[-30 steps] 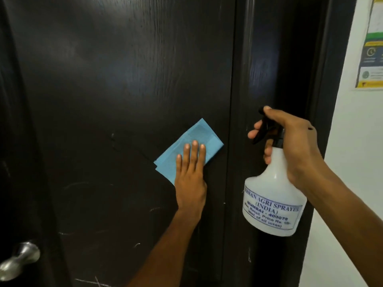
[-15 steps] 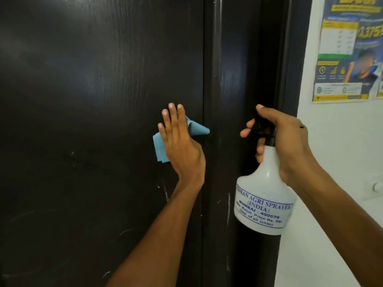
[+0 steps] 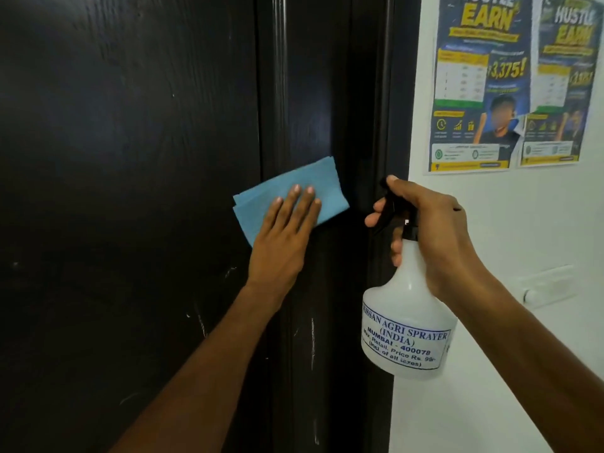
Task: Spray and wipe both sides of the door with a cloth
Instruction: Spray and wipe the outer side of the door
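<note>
The dark brown door [image 3: 130,158] fills the left and middle of the view, with pale scuff marks low down. My left hand [image 3: 284,233] lies flat, fingers together, pressing a folded blue cloth [image 3: 304,184] against the door's right edge and the dark frame [image 3: 327,109]. My right hand [image 3: 434,230] grips the neck and black trigger of a white spray bottle [image 3: 405,328] with a printed label. The bottle hangs upright just right of the cloth, in front of the frame.
A white wall [image 3: 506,240] runs to the right of the frame. Two printed posters [image 3: 477,83] hang on it at the top right. A white switch plate [image 3: 549,286] sits on the wall near my right forearm.
My left hand has slid the cloth rightward from the door panel onto its edge and the frame. The view has shifted right, showing more wall and posters. The bottle stays held beside it.
</note>
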### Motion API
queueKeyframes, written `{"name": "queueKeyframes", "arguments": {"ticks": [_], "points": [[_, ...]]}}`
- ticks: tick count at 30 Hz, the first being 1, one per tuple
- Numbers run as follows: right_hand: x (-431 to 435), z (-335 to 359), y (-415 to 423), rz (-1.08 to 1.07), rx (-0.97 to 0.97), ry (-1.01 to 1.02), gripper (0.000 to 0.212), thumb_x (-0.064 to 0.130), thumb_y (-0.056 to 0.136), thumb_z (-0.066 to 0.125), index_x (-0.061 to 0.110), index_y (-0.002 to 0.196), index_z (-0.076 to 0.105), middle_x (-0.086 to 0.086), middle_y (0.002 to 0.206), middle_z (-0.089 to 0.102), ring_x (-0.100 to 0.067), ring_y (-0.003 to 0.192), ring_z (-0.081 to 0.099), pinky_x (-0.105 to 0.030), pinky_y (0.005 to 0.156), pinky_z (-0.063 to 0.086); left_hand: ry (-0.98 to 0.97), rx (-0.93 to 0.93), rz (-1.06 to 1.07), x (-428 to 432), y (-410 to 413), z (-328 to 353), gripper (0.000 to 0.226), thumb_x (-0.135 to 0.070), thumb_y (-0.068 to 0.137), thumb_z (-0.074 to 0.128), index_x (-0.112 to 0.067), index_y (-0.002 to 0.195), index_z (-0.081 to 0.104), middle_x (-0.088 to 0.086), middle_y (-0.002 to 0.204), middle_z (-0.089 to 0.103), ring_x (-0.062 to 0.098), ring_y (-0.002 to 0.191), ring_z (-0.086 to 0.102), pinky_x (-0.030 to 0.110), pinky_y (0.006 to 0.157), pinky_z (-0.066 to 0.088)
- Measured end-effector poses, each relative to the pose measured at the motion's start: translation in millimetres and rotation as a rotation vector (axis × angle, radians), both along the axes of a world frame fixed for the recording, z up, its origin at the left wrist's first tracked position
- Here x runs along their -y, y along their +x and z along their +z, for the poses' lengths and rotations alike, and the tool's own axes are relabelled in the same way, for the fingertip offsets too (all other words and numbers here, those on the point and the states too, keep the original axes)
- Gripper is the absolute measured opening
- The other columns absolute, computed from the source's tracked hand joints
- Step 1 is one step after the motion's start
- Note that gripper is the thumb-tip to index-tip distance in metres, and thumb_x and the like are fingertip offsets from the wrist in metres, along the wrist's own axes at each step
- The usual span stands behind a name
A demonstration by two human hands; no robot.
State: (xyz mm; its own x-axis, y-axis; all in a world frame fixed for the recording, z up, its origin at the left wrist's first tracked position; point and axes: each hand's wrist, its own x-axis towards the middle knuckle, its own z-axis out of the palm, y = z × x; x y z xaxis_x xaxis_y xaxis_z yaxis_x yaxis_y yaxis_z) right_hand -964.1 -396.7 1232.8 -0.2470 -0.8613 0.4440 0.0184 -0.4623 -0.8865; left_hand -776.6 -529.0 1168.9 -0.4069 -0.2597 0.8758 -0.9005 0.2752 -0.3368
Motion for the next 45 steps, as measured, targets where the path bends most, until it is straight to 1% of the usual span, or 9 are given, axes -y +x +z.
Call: {"name": "queueKeyframes", "arguments": {"ticks": [6,16,21,25,31,35,39,42,45], "points": [[9,-12,3,0.05,0.001,0.027,0.041,0.047,0.096,0.059,0.009,0.093,0.073,-0.014,0.088,0.078,-0.014,0.044,0.052,-0.026,0.046,0.043,0.07,0.063,0.01,-4,4,-75,0.079,-0.006,0.086,0.052,-0.011,0.156,0.017,0.01,0.164,0.007,0.028,0.151,0.003,0.045,0.122,0.007],[-5,-90,9,0.109,-0.03,0.082,0.042,0.051,0.095,0.059,0.012,0.093,0.073,-0.011,0.088,0.078,-0.014,0.046,0.053,-0.026,0.047,0.044,0.302,0.429,0.144,-28,24,-202,0.073,-0.014,0.088,0.037,-0.012,0.157,0.013,0.01,0.164,0.004,0.028,0.151,0.0,0.044,0.121,0.0],[-15,-127,12,0.123,-0.006,0.079,0.042,0.05,0.095,0.06,0.01,0.09,0.073,-0.013,0.088,0.078,-0.014,0.044,0.053,-0.026,0.047,0.043,0.313,0.606,0.17,-35,37,-159,0.066,-0.015,0.094,0.029,-0.014,0.157,0.007,0.01,0.163,0.0,0.025,0.151,0.0,0.041,0.119,-0.008],[-19,-145,20,0.128,0.018,0.081,0.041,0.048,0.095,0.061,0.01,0.089,0.074,-0.014,0.086,0.077,-0.015,0.044,0.051,-0.026,0.046,0.043,0.065,0.45,0.084,-39,37,-94,0.062,-0.008,0.091,0.042,-0.008,0.152,0.031,0.014,0.159,0.025,0.028,0.148,0.023,0.041,0.12,0.01],[-22,-152,28,0.104,0.029,0.107,0.04,0.05,0.095,0.06,0.012,0.087,0.074,-0.011,0.085,0.078,-0.014,0.045,0.052,-0.027,0.047,0.044,-0.169,0.51,0.074,-49,26,-5,0.056,-0.008,0.099,0.029,-0.009,0.154,0.021,0.016,0.161,0.02,0.034,0.149,0.015,0.047,0.123,0.012],[-24,-151,36,0.088,0.052,0.11,0.041,0.05,0.094,0.062,0.011,0.091,0.074,-0.012,0.086,0.078,-0.015,0.046,0.051,-0.028,0.048,0.043,0.039,0.671,0.227,-42,57,-17,0.063,-0.012,0.099,0.032,-0.017,0.157,0.009,0.01,0.164,0.003,0.028,0.151,-0.002,0.042,0.12,-0.007],[-25,-160,51,0.084,0.058,0.126,0.042,0.05,0.093,0.062,0.01,0.094,0.074,-0.012,0.086,0.078,-0.015,0.045,0.051,-0.028,0.047,0.043,0.223,0.694,0.265,-46,97,-36,0.071,-0.013,0.1,0.04,-0.025,0.157,-0.001,0.0,0.164,-0.009,0.018,0.148,-0.016,0.037,0.116,-0.017],[-25,-173,67,0.098,0.073,0.141,0.041,0.05,0.093,0.063,0.01,0.092,0.074,-0.014,0.088,0.078,-0.016,0.044,0.051,-0.028,0.048,0.042,0.247,0.654,0.196,-54,132,-54,0.076,-0.01,0.098,0.045,-0.026,0.156,-0.001,-0.002,0.163,-0.01,0.016,0.147,-0.017,0.037,0.118,-0.016],[-29,-186,84,0.123,0.09,0.173,0.04,0.048,0.093,0.064,0.009,0.091,0.074,-0.014,0.087,0.077,-0.016,0.044,0.051,-0.028,0.047,0.042,0.198,0.536,0.142,-68,181,-91,0.076,-0.003,0.091,0.046,-0.022,0.157,0.012,0.001,0.164,0.002,0.019,0.151,-0.004,0.038,0.122,-0.007]]}}
